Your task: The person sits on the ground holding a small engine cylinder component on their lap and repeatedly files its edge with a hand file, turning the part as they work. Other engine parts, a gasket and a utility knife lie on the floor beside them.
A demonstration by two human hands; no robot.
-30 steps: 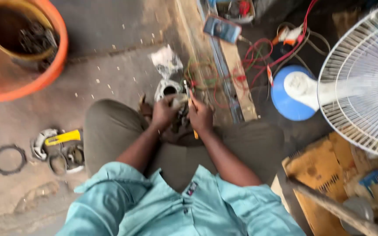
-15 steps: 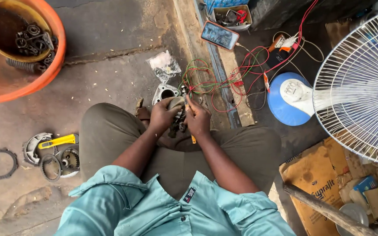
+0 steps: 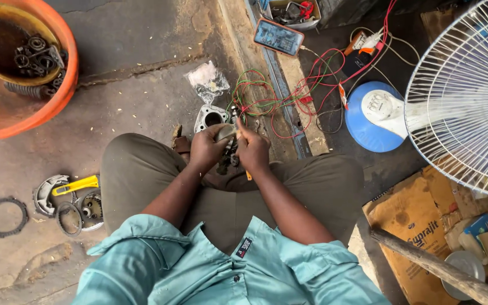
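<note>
We sat on the stained concrete floor of a small repair workshop: greasy gears filled an orange tub, clutch rings lay loose, tangled wires trailed beside a pedestal fan, and flattened cardboard lay nearby.

Small metal part, greyish with a rounded pale top, sits between both hands above the person's lap, just over the knees. Left hand wraps its left side, fingers curled around the rounded top. Right hand closes on its right side, touching it. Dark lower bits of the part hang below the hands, small round knobs showing; detail too small to tell more. Thin yellow-handled tool sticks out under the right hand, pointing down toward the lap; its tip is hidden by the hand. The part is held off the floor, roughly upright.
</note>
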